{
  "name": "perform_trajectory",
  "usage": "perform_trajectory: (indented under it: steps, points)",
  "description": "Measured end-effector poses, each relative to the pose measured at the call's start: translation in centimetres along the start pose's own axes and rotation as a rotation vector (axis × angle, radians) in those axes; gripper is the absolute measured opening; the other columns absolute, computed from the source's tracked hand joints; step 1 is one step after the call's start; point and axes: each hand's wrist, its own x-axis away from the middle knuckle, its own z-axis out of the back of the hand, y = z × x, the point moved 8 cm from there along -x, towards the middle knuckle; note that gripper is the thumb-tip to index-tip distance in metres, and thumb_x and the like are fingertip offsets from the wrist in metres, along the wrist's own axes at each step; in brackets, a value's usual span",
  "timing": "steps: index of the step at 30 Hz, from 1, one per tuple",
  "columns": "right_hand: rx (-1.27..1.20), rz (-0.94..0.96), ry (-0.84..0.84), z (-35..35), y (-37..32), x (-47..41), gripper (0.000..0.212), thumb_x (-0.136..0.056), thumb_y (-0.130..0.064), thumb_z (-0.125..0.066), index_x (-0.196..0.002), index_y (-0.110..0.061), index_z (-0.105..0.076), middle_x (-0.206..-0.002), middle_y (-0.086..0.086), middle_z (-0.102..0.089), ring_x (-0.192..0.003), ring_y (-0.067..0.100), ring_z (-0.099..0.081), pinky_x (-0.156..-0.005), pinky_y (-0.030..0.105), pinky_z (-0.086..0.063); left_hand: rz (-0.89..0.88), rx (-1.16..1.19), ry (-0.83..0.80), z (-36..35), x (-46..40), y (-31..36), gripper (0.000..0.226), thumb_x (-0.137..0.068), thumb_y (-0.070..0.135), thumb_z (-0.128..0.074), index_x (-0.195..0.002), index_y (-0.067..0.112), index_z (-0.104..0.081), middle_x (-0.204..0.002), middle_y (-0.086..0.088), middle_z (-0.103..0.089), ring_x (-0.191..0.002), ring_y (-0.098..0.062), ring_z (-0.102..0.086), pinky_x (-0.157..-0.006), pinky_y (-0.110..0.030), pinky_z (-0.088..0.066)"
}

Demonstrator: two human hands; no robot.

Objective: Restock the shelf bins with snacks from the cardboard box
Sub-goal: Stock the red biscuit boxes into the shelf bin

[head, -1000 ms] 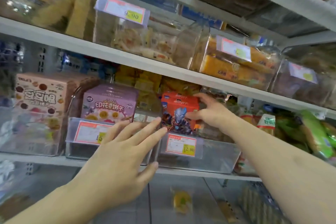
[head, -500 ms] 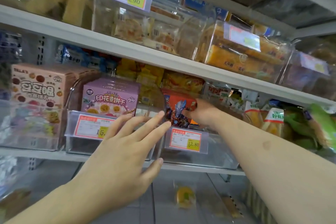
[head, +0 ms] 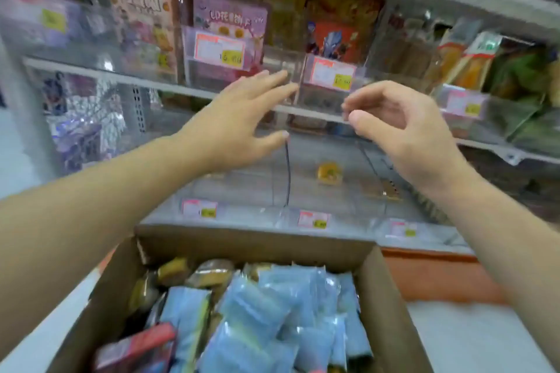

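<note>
Snacks [head: 266, 312] lie heaped in the cardboard box [head: 391, 306] at the near edge of the scene, pale blue wrapped packs in the middle, a few yellowish cakes at its far side and a red pack at its near left corner; the shelf bins [head: 327, 94] stand beyond it, and you hold nothing in either hand. Your risk from here is mostly one of haste: the view is blurred, so if you drop into the box at this pace you may grab a loose handful, and the slick wrappers could slide out on the way up. You could also put stock in the wrong bin, since the clear bins sit side by side and their price tags [head: 218, 50] cannot be read here. The lower bins [head: 315, 191] look nearly bare, with one small yellow cake [head: 329, 172] in the middle one, so that is likely where the packs belong, though you should check first. Your left hand [head: 239, 130] hangs in front of the shelf edge, palm forward, its fingers [head: 272, 82] spread and straight, touching nothing that can be made out. Your right hand [head: 403, 127] is at the same height just to the right, curled loosely with thumb and forefinger nearly meeting, pinching nothing.
</note>
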Motion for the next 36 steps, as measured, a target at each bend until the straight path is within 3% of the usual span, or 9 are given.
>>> perform_trajectory:
  steps: [3, 6, 10, 14, 17, 21, 28, 33, 36]
  points:
    - [-0.014, -0.19, -0.187, -6.7, 4.8, 9.9, 0.017, -0.09, -0.021, -0.076, -0.107, -0.018, -0.073, -0.104, -0.003, -0.076, -0.098, 0.012, -0.073, -0.085, 0.023, -0.056, 0.108, 0.159, -0.071, -4.9, 9.1, 0.2, 0.069, -0.101, 0.052, -0.058, -0.163, 0.032, -0.035, -0.172, 0.014, -0.023, -0.157, -0.006, -0.023, -0.127, -0.029, -0.022]
    - [0.023, -0.438, -0.346, -13.1, 12.0, 20.1, 0.024, -0.087, -0.014, -0.083, -0.104, -0.027, -0.072, -0.103, -0.011, -0.075, -0.095, 0.003, -0.07, -0.081, 0.021, -0.053, 0.246, 0.266, -0.225, -11.6, 19.8, -0.3, 0.07, -0.096, 0.065, -0.053, -0.156, 0.029, -0.048, -0.165, 0.012, -0.039, -0.151, -0.005, -0.035, -0.124, -0.023, -0.025]
    - [0.23, -0.527, -0.772, -19.4, 17.3, 29.2, 0.042, -0.087, -0.017, -0.083, -0.127, -0.019, -0.071, -0.119, -0.008, -0.072, -0.099, 0.004, -0.065, -0.078, 0.003, -0.04, 0.382, 0.181, -0.557, -19.0, 29.9, -2.6, 0.074, -0.093, 0.069, -0.057, -0.151, 0.023, -0.055, -0.157, 0.006, -0.053, -0.145, -0.013, -0.048, -0.118, -0.024, -0.032]
    - [0.443, -0.498, -1.131, -22.5, 19.6, 33.9, 0.061, -0.087, -0.028, -0.083, -0.143, -0.029, -0.062, -0.143, -0.005, -0.063, -0.131, 0.018, -0.058, -0.105, 0.029, -0.048, 0.522, 0.082, -0.684, -21.2, 33.6, -6.0, 0.064, -0.09, 0.048, -0.078, -0.144, 0.019, -0.058, -0.145, -0.001, -0.061, -0.133, -0.02, -0.057, -0.108, -0.03, -0.041]
    - [0.549, -0.505, -1.26, -23.3, 20.7, 35.4, 0.06, -0.088, -0.029, -0.083, -0.143, -0.035, -0.062, -0.143, -0.004, -0.062, -0.133, 0.022, -0.055, -0.106, 0.033, -0.048, 0.609, 0.056, -0.743, -22.2, 35.3, -8.3, 0.064, -0.088, 0.044, -0.082, -0.142, 0.021, -0.058, -0.139, -0.002, -0.063, -0.126, -0.024, -0.06, -0.103, -0.034, -0.047]
    - [0.579, -0.473, -1.302, -24.5, 20.7, 36.0, 0.056, -0.087, -0.02, -0.081, -0.139, -0.035, -0.065, -0.135, -0.005, -0.067, -0.127, 0.02, -0.059, -0.1, 0.034, -0.051, 0.641, -0.101, -0.81, -24.2, 36.8, -10.8, 0.066, -0.089, 0.043, -0.08, -0.145, 0.022, -0.051, -0.135, -0.003, -0.06, -0.123, -0.027, -0.06, -0.102, -0.044, -0.052]
    - [0.556, -0.442, -1.27, -24.6, 20.3, 34.1, 0.042, -0.081, -0.032, -0.088, -0.121, -0.035, -0.075, -0.115, -0.01, -0.073, -0.108, 0.017, -0.065, -0.086, 0.033, -0.053, 0.714, -0.145, -0.833, -23.5, 35.0, -11.8, 0.032, -0.088, 0.036, -0.078, -0.112, 0.022, -0.064, -0.106, -0.003, -0.07, -0.095, -0.025, -0.067, -0.084, -0.044, -0.059]
    - [0.241, -0.556, -0.964, -21.4, 16.9, 26.4, 0.04, -0.084, -0.026, -0.089, -0.12, -0.039, -0.076, -0.114, -0.019, -0.067, -0.102, 0.006, -0.065, -0.092, 0.031, -0.052, 0.802, 0.028, -0.607, -17.7, 29.1, -10.6, 0.045, -0.088, 0.038, -0.082, -0.127, 0.025, -0.066, -0.121, -0.004, -0.072, -0.107, -0.027, -0.067, -0.088, -0.037, -0.054]
    - [0.112, -0.458, -0.757, -19.6, 12.8, 22.1, 0.042, -0.087, -0.02, -0.086, -0.125, -0.034, -0.075, -0.116, -0.018, -0.063, -0.107, 0.003, -0.062, -0.096, 0.025, -0.048, 0.878, 0.196, -0.488, -14.2, 26.7, -9.8, 0.042, -0.088, 0.047, -0.081, -0.121, 0.027, -0.065, -0.105, 0.001, -0.076, -0.091, -0.018, -0.073, -0.083, -0.036, -0.058]
